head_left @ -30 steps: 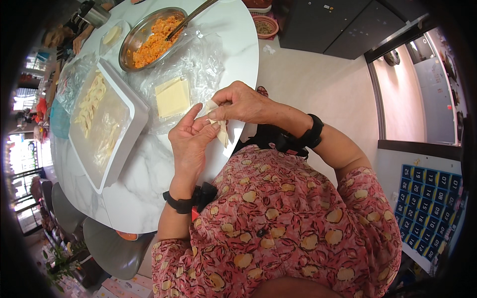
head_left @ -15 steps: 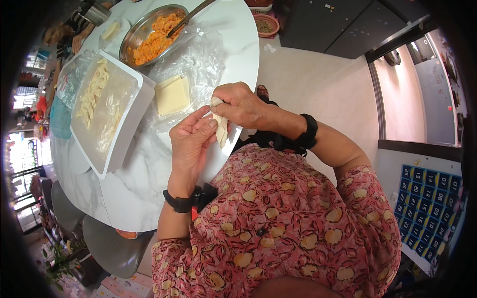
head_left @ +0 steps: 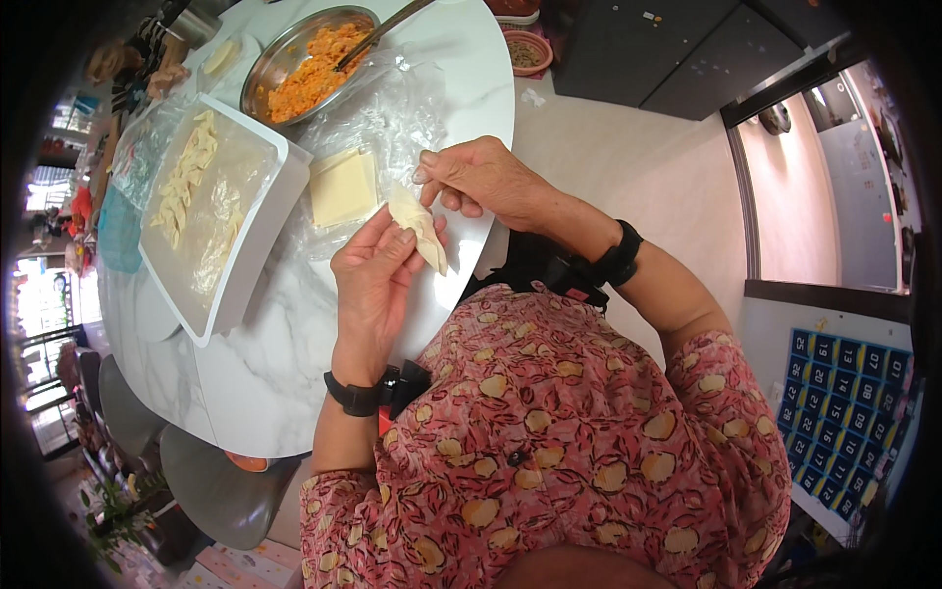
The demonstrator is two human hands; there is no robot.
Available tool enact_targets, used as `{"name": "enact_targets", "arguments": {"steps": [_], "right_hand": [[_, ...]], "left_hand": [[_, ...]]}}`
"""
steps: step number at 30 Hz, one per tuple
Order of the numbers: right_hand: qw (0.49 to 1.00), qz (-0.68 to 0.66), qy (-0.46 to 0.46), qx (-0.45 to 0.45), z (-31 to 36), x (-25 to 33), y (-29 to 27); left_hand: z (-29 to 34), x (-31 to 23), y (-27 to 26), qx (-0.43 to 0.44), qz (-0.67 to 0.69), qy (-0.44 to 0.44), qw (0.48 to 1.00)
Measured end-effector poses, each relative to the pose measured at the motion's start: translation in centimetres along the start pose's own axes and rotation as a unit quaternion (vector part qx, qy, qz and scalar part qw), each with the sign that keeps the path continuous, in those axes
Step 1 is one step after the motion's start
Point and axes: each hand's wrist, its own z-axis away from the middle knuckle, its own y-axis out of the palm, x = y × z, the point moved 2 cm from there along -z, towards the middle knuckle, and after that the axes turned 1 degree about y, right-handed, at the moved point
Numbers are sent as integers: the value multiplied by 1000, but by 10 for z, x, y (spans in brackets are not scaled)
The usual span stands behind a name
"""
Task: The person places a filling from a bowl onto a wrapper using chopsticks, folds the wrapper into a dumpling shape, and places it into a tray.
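A pale folded wonton (head_left: pixel 417 228) is pinched between the thumb and fingers of my left hand (head_left: pixel 373 275), just above the table's near right edge. Beside its upper end is my right hand (head_left: pixel 481 182), with thumb and forefinger drawn together and the other fingers curled; nothing shows in them. A stack of square yellow wrappers (head_left: pixel 343 187) lies on a clear plastic bag (head_left: pixel 402 98) beyond my left hand. Farther back stands a metal bowl (head_left: pixel 253 93) of orange chopped filling (head_left: pixel 312 79), with a utensil handle (head_left: pixel 383 34) leaning out.
To the left, a white tray (head_left: pixel 257 250) holds several folded wontons (head_left: pixel 191 167). All this rests on a round marble-patterned table (head_left: pixel 280 378). Another person's hand (head_left: pixel 167 80) is at the far left edge. A grey chair (head_left: pixel 221 491) stands close to the table's near side.
My right hand has drawn up and away from the wonton, its fingers coming off it. The wonton now stays in my left hand, more of it showing.
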Motion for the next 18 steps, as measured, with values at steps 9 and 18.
{"name": "enact_targets", "arguments": {"steps": [9, 18], "right_hand": [[990, 121, -75, -14, 10, -28, 10], [979, 177, -101, -29, 15, -21, 28]], "left_hand": [[-3, -2, -5, -47, 139, 42, 988], [3, -5, 2, -31, 108, 84, 990]]}}
